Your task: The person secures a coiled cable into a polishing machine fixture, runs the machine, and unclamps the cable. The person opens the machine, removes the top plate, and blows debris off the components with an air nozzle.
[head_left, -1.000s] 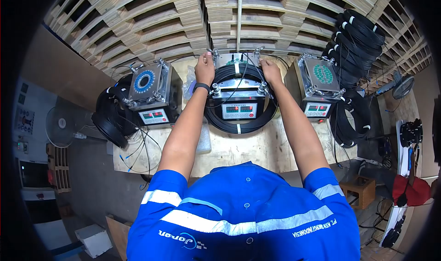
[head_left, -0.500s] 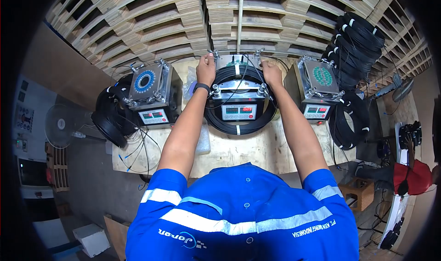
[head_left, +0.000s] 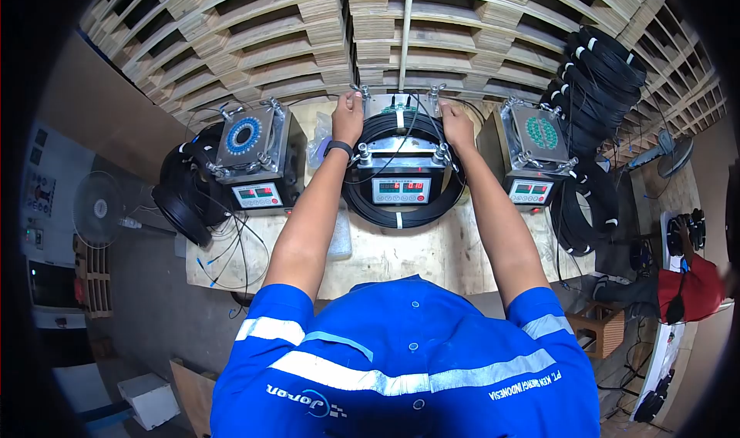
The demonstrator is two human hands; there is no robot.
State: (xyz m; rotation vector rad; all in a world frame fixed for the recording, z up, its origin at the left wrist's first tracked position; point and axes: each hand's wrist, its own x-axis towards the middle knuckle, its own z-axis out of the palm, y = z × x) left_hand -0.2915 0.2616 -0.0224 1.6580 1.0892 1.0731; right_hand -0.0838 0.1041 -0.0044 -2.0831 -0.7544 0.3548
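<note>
The middle machine [head_left: 400,189] has a lit display and a coil of black cable [head_left: 400,219] around it. My left hand [head_left: 348,119] is at its back left corner post, fingers closed; what they grip is too small to make out. At the back right corner post is my right hand [head_left: 457,124], its fingers bent together near the clamp, their contents hidden. Between the hands, the machine's metal plate [head_left: 378,103] is partly covered by the coil and thin cables.
A left machine [head_left: 243,137] with a blue ring and a right machine [head_left: 539,134] with green inserts flank the middle one. Black cable coils [head_left: 597,76] are stacked back right. A plastic bag [head_left: 317,141] lies beside the middle machine. A person in red [head_left: 690,288] is far right.
Both hands stay at the back corners with small finger movements. Digits on the middle display differ. The person in red has shifted an arm and leaned slightly.
</note>
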